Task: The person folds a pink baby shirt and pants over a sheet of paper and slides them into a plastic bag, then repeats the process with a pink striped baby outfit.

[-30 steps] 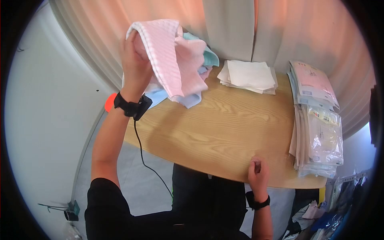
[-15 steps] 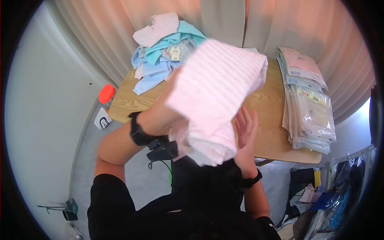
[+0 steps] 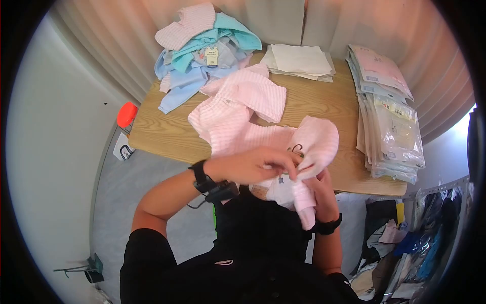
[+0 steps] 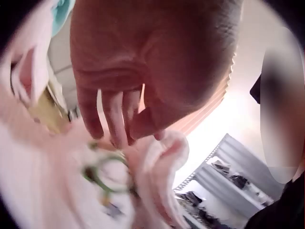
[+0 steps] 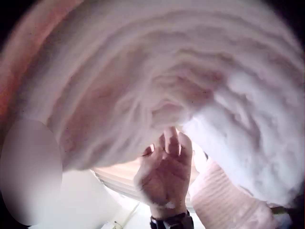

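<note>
A pink-and-white striped garment (image 3: 238, 137) spreads from the table toward the person's lap. The left hand (image 3: 253, 166) reaches across it and pinches its edge near a printed motif. From the palm side, the left hand (image 4: 147, 57) shows its fingertips at the pink fabric (image 4: 162, 167), beside a green ring print (image 4: 112, 174). Partly behind the cloth, the right hand (image 3: 325, 195) grips the same edge close to the left fingertips. Fabric (image 5: 119, 90) fills most of the right wrist view and hides the right hand; the left hand (image 5: 167, 179) appears below it.
A heap of blue, teal and pink clothes (image 3: 190, 83) with a tag lies at the table's back left. White sheets (image 3: 296, 60) are stacked at the back, bagged garments (image 3: 395, 126) along the right. An orange-red stool (image 3: 126, 115) stands left; hanging clothes (image 3: 430, 223) are at lower right.
The pink garment has come down from the raised left hand and now lies across the table's front and the lap. Both hands have come together at its edge, the right hand now gripping it.
</note>
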A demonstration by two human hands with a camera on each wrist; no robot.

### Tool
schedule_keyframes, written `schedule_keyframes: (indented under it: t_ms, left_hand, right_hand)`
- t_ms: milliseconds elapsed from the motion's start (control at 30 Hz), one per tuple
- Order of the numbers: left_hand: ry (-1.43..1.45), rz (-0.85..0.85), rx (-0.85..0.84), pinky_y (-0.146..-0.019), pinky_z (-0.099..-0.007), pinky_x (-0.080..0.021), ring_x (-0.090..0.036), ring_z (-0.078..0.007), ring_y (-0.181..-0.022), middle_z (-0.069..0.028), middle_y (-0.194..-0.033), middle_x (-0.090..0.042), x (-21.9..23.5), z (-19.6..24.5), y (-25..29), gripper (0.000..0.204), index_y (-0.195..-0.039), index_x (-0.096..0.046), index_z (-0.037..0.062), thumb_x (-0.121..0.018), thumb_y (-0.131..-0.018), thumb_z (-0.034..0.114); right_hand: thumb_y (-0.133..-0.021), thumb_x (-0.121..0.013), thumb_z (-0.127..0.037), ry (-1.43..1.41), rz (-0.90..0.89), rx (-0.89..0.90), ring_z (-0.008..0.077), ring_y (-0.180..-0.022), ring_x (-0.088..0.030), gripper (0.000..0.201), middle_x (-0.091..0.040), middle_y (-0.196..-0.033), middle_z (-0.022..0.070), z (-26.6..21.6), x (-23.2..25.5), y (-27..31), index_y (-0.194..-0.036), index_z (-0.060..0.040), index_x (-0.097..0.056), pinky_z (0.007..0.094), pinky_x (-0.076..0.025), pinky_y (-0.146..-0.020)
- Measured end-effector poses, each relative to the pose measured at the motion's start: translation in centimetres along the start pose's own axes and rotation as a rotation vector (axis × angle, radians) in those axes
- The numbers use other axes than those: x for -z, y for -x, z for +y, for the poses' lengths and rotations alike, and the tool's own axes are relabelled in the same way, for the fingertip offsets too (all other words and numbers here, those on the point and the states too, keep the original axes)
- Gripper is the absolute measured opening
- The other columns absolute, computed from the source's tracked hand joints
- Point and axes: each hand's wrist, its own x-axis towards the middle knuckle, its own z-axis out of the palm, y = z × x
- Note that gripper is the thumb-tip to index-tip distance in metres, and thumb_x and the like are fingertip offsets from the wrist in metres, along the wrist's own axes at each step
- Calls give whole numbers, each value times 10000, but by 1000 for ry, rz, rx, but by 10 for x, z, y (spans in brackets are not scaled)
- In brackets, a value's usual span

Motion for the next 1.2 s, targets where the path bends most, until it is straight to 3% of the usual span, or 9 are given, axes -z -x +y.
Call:
schedule_keyframes:
  t_ms: [167,233,333,433,633,733,933,1133,1200]
  left_hand:
    - [-890,671,35,-1129,-413,-368,-491,-309,-1332,-165,-1437,-520,84,-45,21,550,-1318,-561,34,-780,-825,146]
    - [-931,741,435,-1163,-420,-333,-431,-337,-1393,-217,-1473,-473,113,-54,33,973,-1494,-351,-26,-885,-738,274]
    - [-586,783,527,-1192,-403,-296,-354,-339,-1452,-261,-1522,-402,157,-123,63,1282,-1558,-131,-83,-936,-672,375]
    - [-576,756,523,-1201,-387,-285,-344,-333,-1461,-263,-1553,-360,162,-140,66,1418,-1564,22,-90,-943,-661,424]
    - [-178,614,636,-1045,-391,-468,-608,-349,-1235,-304,-1300,-618,160,-98,58,1080,-1358,-514,-149,-936,-569,456]
    - [-602,728,878,-929,-379,-523,-696,-336,-1061,-249,-1122,-717,173,-128,67,845,-1150,-686,-86,-881,-600,524]
    - [-1071,777,1006,-946,-442,-510,-653,-390,-1097,-220,-1183,-684,208,-87,103,627,-1172,-683,32,-831,-726,447]
    - [-1629,973,860,-1100,-557,-362,-416,-367,-1397,-202,-1536,-398,227,-118,169,768,-1498,-426,138,-785,-825,228]
    - [-1662,994,830,-1104,-554,-359,-422,-399,-1369,-193,-1530,-393,219,-138,182,790,-1501,-427,128,-789,-802,201]
  right_hand:
    - [-886,-665,-178,-108,114,201,205,-967,-674,452,-667,-1139,127,-25,-12,14,-1270,34,-553,328,-558,-854]
    - [-940,-589,-333,-277,67,143,217,-952,-664,476,-662,-1127,132,-9,26,25,-1260,17,-554,347,-554,-827]
    - [-1004,-467,-594,-380,-73,183,222,-963,-634,605,-647,-1146,109,16,105,50,-1276,-61,-556,397,-538,-810]
    - [-1006,-487,-543,-610,68,394,228,-990,-633,574,-647,-1160,106,26,135,75,-1297,-51,-542,410,-532,-843]
    - [-967,-569,-405,-476,187,646,225,-993,-635,517,-642,-1163,115,-30,102,67,-1307,-16,-534,400,-528,-864]
    - [-948,-610,-336,-274,269,731,223,-995,-636,503,-639,-1165,120,-71,62,60,-1312,1,-530,396,-526,-874]
    - [-909,-693,-198,250,340,595,220,-997,-638,505,-635,-1168,129,-129,-20,20,-1322,36,-523,386,-522,-894]
    - [-927,-715,-224,731,-105,431,248,-1112,-593,511,-627,-1126,149,-106,-65,-55,-1324,34,-524,346,-465,-976]
    - [-924,-722,-319,1030,-219,413,369,-1174,-579,602,-584,-1267,227,-70,-49,-68,-1365,31,-510,403,-444,-1029]
